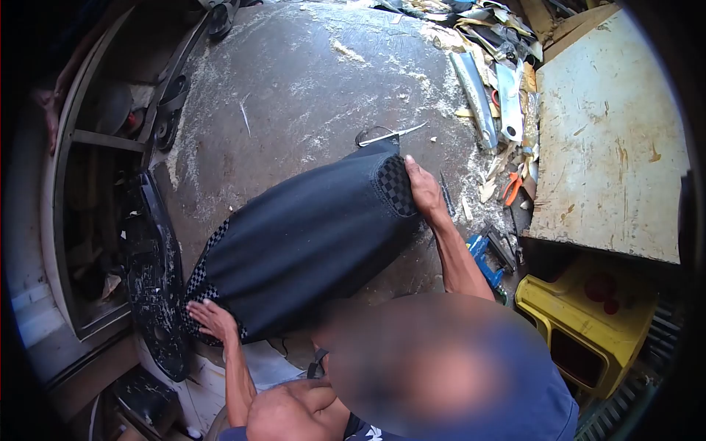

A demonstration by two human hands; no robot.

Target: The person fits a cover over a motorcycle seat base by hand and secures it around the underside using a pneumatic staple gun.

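On the dusty brown surface (294, 88), in the head view, your black cover (309, 239) lies between both hands; an uneven pull could skew it, or drag it across the pale strip (393, 137). Your left hand (213, 320) rests open, fingers spread, at the near end; your right hand (422, 185) reaches to the far end, its grip impossible to tell.

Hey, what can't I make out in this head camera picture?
In the head view:
Black cover: underside, hidden by its own top.
Right hand: some fingertips, hidden by the cover or hand itself.
Scrap heap: far side, cut off by the top edge.
Blue shirt: partly blurred.
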